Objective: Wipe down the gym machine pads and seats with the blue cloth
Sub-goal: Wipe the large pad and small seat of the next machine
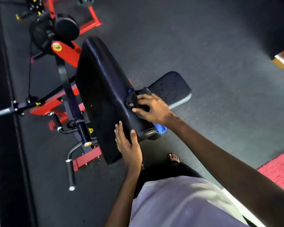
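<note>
- Two hands: one left hand and one right hand, both on the same pad.
- One blue cloth, under the right hand.
- Two flat black pads: one long back pad and one shorter seat pad.
- Two round roller pads, side by side at the machine's far end.
- One black grip handle with a chrome cap.
- One bare foot on the floor.
- One red rug at the floor's right edge.
</note>
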`<state>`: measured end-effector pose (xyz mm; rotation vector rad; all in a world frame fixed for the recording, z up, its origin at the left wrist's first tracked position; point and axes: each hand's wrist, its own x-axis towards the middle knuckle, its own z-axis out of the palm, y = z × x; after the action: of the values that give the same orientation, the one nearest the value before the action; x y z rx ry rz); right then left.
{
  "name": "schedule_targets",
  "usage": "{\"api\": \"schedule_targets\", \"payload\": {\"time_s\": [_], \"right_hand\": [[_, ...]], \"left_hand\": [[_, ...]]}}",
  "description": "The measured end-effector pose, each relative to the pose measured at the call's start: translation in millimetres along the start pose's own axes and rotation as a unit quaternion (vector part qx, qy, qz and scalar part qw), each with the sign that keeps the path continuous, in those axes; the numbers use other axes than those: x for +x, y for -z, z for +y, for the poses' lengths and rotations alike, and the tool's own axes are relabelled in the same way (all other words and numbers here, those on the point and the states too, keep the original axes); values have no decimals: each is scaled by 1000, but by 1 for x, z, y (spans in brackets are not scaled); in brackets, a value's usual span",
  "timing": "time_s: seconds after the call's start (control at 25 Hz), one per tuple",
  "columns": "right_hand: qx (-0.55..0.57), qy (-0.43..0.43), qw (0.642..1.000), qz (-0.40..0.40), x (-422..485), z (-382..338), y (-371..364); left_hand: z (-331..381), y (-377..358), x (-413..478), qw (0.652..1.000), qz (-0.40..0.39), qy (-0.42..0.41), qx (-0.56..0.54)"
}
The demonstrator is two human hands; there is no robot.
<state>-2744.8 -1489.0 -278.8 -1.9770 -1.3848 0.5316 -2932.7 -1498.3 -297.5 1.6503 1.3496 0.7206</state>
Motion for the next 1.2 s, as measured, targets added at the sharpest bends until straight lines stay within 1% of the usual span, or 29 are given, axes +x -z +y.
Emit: {"api": "schedule_targets", "payload": {"time_s": [0.12,0.28,0.36,0.48,0.6,0.68,0.72,0.76,0.84,0.92,1.0,1.04,1.12,1.2], "right_hand": [[23,-4,1000,-4,16,-2,5],[-10,81,996,-25,-40,-5,8],[7,91,995,-25,-50,1,9],[12,102,994,-28,-9,7,3],[-17,110,994,-10,48,0,4],[-38,126,991,-38,60,-4,8],[-46,152,986,-57,56,-4,12],[-56,198,975,-78,48,-1,16],[-67,307,941,-125,25,9,22],[-69,356,917,-168,36,16,27],[-68,353,917,-175,73,14,25],[-71,341,922,-172,91,11,22],[-73,301,937,-160,127,10,16],[-52,234,958,-157,159,10,14]], "left_hand": [[3,-5,2,999,38,-3,15],[-1,-6,2,998,47,-11,36],[-2,-8,2,997,60,-5,46],[2,-11,1,996,70,9,59],[8,-10,-2,996,71,14,46],[15,-13,0,995,91,31,20],[18,-17,2,994,102,48,13],[22,-21,3,991,114,71,12],[28,-31,4,982,150,113,15],[35,-45,6,967,223,123,18],[38,-56,11,950,287,113,38],[37,-59,12,945,304,107,51],[40,-62,11,938,323,103,70],[46,-63,11,934,327,111,85]]}}
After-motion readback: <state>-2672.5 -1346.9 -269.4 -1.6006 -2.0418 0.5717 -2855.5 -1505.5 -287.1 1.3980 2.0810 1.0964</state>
